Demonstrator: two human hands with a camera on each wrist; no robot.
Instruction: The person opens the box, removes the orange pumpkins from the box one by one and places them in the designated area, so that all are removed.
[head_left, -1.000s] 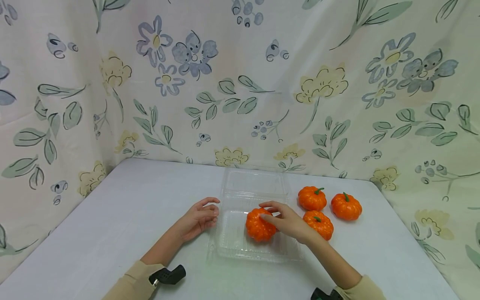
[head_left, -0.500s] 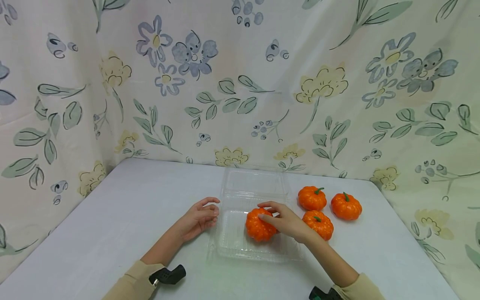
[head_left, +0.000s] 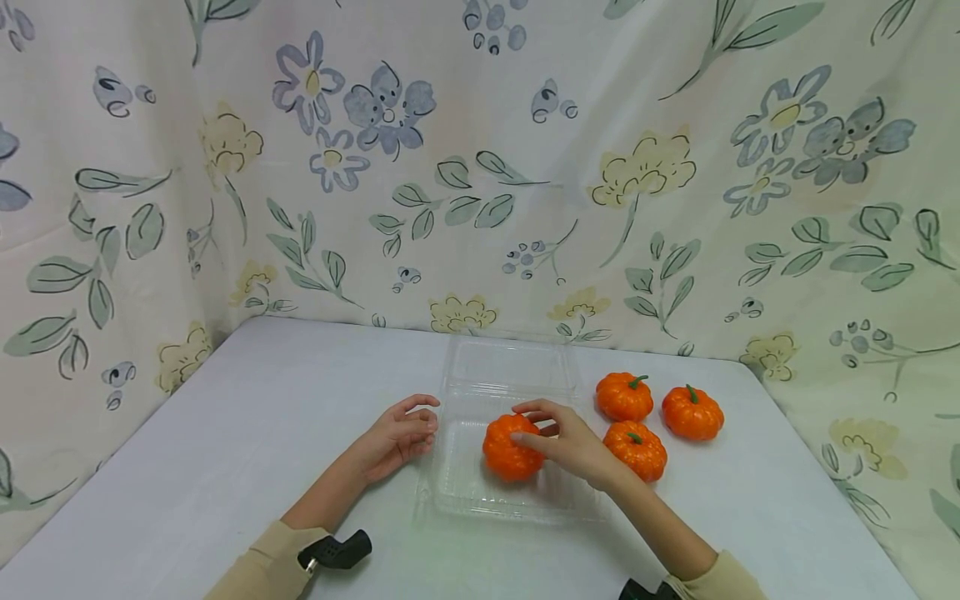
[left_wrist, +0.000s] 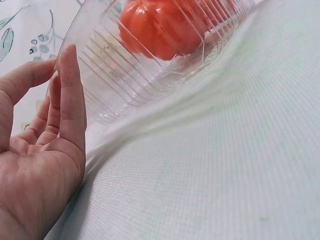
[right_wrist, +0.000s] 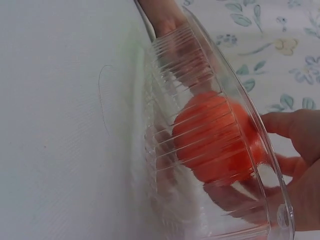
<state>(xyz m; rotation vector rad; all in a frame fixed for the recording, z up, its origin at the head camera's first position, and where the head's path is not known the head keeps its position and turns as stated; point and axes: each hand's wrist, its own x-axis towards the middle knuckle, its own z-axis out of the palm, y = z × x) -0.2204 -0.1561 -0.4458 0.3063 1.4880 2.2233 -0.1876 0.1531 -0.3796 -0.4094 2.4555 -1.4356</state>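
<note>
In the head view my right hand holds a small orange pumpkin inside a clear plastic clamshell box, thumb on top and fingers at its far side. Through the ribbed box wall, the right wrist view shows the same pumpkin with the right fingers behind the rim. My left hand is at the box's left side, fingers relaxed. In the left wrist view, the left hand's fingertips are right at the box rim, palm facing the box.
Three more orange pumpkins with green stems are on the white table to the right of the box: one at the back, one farther right, one nearer by the right forearm. The box lid lies folded back toward the floral curtain.
The right hand has shifted slightly left with the pumpkin inside the box. The left hand and the other pumpkins have kept their places.
</note>
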